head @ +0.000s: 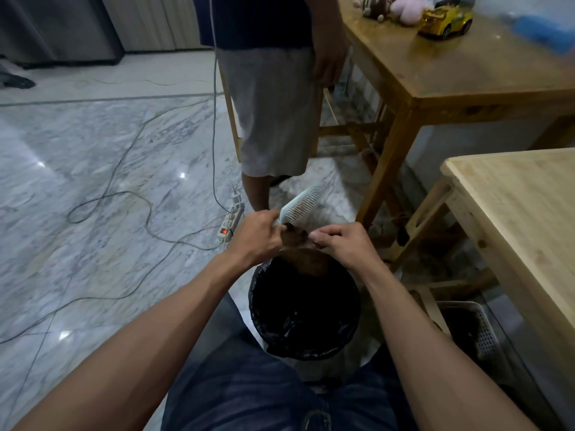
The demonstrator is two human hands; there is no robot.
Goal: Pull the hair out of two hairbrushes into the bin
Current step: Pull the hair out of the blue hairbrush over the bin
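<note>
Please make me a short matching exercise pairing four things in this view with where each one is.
Things:
1. hairbrush
2. bin
3. toy car
4. power strip

Places:
A. on the far wooden table
B. on the marble floor, among cables
C. in the left hand
D. below both hands, lined with a black bag

Pairs: 1-C, 2-D, 3-A, 4-B

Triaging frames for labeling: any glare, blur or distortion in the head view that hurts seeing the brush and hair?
Head view: dim, wide-angle bending at the edges; glare spots on the marble floor; blue object top right is motion-blurred. Light hairbrush in the left hand reads slightly soft; brown hair by the right hand merges into the black-lined bin.
</note>
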